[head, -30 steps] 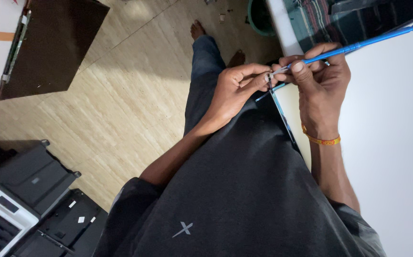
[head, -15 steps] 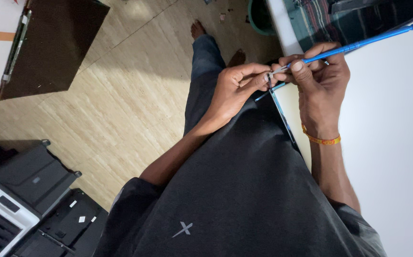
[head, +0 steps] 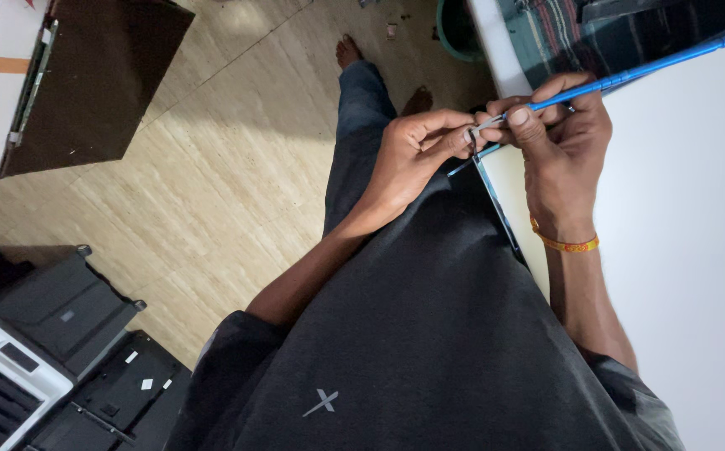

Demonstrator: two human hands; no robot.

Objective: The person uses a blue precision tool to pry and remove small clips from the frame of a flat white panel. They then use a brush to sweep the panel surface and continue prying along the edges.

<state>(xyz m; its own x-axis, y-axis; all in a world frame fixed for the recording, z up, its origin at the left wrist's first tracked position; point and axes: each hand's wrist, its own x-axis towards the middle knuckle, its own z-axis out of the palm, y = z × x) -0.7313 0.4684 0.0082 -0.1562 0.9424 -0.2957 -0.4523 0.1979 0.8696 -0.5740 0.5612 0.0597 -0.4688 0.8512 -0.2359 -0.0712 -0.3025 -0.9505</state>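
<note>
Together, both hands (head: 496, 138) pinch the blue brush (head: 630, 77) at its tip.

Single head view, looking steeply down, close over torso, floor beyond.

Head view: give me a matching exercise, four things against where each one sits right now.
Things:
1. blue paintbrush
2. orange wristband
3. dark board
4. black printer

Places:
A. on the floor, lower left of the picture
B. around the right wrist
C. lying on the wooden floor, upper left
D. held in the right hand, its metal tip pinched by the left hand

Pairs: 1-D, 2-B, 3-C, 4-A
</note>
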